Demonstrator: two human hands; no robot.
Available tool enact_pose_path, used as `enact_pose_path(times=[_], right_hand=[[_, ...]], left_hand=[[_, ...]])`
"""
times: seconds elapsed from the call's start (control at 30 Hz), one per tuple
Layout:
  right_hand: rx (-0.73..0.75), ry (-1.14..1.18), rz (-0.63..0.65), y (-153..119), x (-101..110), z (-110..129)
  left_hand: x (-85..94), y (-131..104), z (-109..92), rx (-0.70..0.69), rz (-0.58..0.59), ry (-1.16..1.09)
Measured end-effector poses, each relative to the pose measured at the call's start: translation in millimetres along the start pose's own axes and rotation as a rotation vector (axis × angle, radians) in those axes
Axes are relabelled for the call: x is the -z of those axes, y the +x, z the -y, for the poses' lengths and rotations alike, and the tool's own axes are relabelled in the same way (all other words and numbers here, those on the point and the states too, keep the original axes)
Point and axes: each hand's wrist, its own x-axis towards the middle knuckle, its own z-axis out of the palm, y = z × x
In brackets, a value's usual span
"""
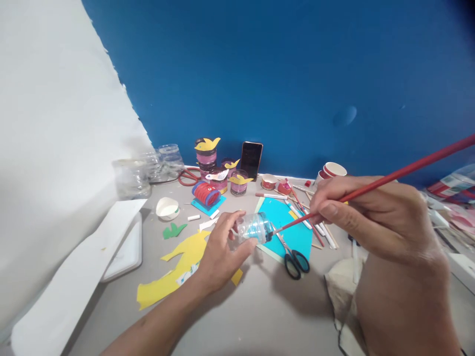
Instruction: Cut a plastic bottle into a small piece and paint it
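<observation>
My left hand (224, 249) is closed around a small clear plastic bottle piece (250, 226), held on its side above the table. Dark paint marks its right rim. A long red paintbrush (399, 173) is pinched in my right hand (382, 222), and its dark tip touches that painted rim. Just below and right of the plastic piece lie scissors with black handles (297, 263), partly over a blue paper sheet (295, 210). Yellow paper cut-outs (187, 254) lie left of my left hand.
Painted jars with yellow paper birds (206, 155) stand by the blue wall, next to a phone (251, 159). Clear plastic pieces (131, 178) are at the back left, paper cups (334, 169) at the back right. Markers (272, 196) lie on the blue sheet's edge. White paper (74, 277) covers part of a tray.
</observation>
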Motion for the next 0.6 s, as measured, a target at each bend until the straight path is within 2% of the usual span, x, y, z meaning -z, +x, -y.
enact_pose_path(times=[0.13,0.3,0.5,0.6], right_hand=[[0.043,0.038,0.091,2.5,1.1,-2.2],[0.072,0.065,0.100,4.0,0.5,-4.0],[-0.041,-0.020,-0.047,-3.3,2.3,-7.7],[-0.058,0.024,-0.095,-5.6,3.4,-4.9]], left_hand=[[1.0,1.4,2.2,0.051,0.068,-0.089],[2.5,3.0,3.3,0.106,0.146,-0.153],[4.2,2.0,0.5,0.082,0.175,-0.174],[4.1,1.6,-1.0,0.081,0.167,-0.170]])
